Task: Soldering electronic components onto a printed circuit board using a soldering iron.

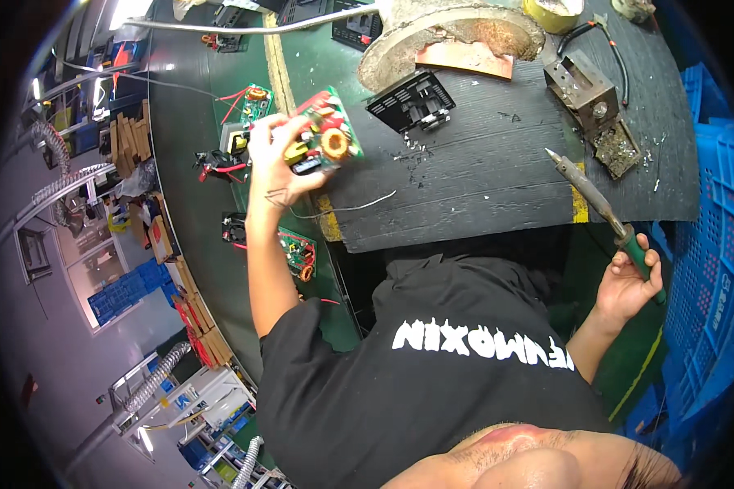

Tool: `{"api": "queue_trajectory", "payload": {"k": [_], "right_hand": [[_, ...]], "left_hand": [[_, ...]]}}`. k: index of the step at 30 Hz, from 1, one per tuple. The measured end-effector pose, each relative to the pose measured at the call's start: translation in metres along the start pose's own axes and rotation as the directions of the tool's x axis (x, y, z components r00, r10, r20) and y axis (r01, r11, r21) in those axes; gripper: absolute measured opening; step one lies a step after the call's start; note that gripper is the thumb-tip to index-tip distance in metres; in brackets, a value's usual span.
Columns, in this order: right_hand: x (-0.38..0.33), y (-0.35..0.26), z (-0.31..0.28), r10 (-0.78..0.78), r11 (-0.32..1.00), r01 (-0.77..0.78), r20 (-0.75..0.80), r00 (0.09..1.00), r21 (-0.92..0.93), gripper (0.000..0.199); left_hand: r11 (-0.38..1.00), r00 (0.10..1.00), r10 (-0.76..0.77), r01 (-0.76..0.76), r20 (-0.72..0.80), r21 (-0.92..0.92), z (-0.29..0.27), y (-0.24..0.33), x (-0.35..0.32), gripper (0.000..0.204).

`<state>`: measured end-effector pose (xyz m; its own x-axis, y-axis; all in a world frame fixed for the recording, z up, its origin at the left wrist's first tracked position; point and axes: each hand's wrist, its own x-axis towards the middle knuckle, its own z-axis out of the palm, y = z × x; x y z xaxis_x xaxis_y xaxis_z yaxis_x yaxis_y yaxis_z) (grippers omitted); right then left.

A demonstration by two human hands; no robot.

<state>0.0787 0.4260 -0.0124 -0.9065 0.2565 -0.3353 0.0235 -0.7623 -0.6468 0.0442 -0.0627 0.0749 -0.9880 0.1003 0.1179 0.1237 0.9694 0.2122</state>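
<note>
My left hand (274, 160) grips a green circuit board (347, 122) with a copper-wound coil, yellow parts and red parts on it, above the left part of the black work mat. The fingers are closed on its left side and hide part of it. My right hand (626, 287) is wrapped round the green handle of a soldering iron (599, 200), held off the mat's right front corner with its tip pointing up and left. A black vented plastic housing (412, 101) stands on the mat, right of the board. A thin solder wire (359, 207) lies along the mat near my left wrist.
More circuit boards (300, 254) with red wires lie on the green surface at the left. A rusty metal iron stand (583, 90) with a debris tray (618, 151) sits at the right. A dusty hood (383, 57) is at the back. Blue crates (709, 244) stand on the right.
</note>
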Motion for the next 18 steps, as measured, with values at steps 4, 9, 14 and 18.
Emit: {"api": "queue_trajectory", "payload": {"k": [4,9,14,18], "right_hand": [[-0.003,-0.003,-0.001,0.013,1.0,-0.014,0.084,0.996,0.017,0.02],[-0.007,-0.003,-0.002,0.016,1.0,-0.016,0.075,0.997,-0.003,0.019],[-0.018,-0.011,-0.01,0.007,0.999,-0.012,0.106,0.994,0.043,0.019],[-0.026,-0.018,-0.016,-0.007,0.999,0.005,0.057,0.998,0.038,0.019]], "left_hand": [[0.97,0.991,-0.075,0.047,-0.109,-0.24,-0.027,0.005,-0.01,0.074],[0.998,0.996,0.003,0.002,0.086,-0.057,-0.027,0.018,-0.013,0.071],[0.977,0.962,-0.06,0.002,0.266,0.214,0.021,0.025,-0.023,0.071],[0.989,0.961,-0.103,0.073,0.255,0.127,0.039,0.022,-0.033,0.077]]}}
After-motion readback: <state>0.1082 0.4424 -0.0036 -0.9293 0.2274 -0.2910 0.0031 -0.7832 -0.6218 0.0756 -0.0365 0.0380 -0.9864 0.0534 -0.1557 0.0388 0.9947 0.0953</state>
